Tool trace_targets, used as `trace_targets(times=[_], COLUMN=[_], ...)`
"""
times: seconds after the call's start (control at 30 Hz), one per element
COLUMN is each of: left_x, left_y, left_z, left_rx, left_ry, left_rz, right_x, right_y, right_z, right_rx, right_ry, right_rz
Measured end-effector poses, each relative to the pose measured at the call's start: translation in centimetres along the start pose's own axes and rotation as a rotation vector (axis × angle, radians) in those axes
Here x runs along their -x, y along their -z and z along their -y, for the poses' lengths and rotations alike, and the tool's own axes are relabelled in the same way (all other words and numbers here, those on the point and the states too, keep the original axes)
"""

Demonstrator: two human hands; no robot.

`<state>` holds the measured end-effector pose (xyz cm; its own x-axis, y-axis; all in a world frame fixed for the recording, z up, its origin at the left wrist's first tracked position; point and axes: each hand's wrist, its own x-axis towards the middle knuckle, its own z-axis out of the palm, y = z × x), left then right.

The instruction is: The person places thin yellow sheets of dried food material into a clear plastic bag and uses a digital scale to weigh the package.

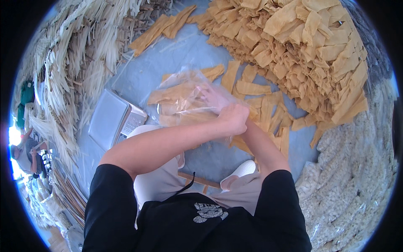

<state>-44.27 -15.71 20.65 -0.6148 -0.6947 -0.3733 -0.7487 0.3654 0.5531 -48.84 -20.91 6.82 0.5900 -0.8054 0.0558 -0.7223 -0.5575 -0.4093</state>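
Note:
My left hand (234,118) is closed in a fist on the gathered mouth of a clear plastic bag (185,77), around my right wrist. Inside the bag reaches my right hand (211,97), seen blurred through the film with its fingers apart and nothing visible in them. The bag lies over tan, dried, sheet-like strips (171,93); whether some are in it I cannot tell. More loose strips (253,88) are scattered on the floor just beyond and to the right of my hands.
A digital scale (108,116) with a keypad stands at left. A tall heap of tan strips (302,53) rises at upper right. Pale fibrous strips (91,41) are piled at left, bagged pale material (349,176) at right. A person (30,156) is at the far left.

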Motion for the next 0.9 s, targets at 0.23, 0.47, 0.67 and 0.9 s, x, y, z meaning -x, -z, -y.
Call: trace_targets(times=[0.23,0.47,0.67,0.9], left_x=[-0.5,-0.5,-0.6,-0.3], left_y=[0.3,1.0,0.9,0.9], left_z=[1.7,2.1,1.3,0.9], left_rx=[0.048,0.015,0.004,-0.048], left_ry=[0.006,0.033,0.029,0.011], left_rz=[0.015,0.042,0.081,0.112], right_x=[-1.4,1.0,2.0,0.6], right_y=[-2.7,-2.4,-1.8,-3.2], right_z=[-1.5,-0.9,-0.6,-0.5], right_rx=[-0.289,-0.171,-0.196,-0.212], right_ry=[-0.089,-0.112,-0.093,-0.117], right_rz=[0.128,0.14,0.075,0.042])
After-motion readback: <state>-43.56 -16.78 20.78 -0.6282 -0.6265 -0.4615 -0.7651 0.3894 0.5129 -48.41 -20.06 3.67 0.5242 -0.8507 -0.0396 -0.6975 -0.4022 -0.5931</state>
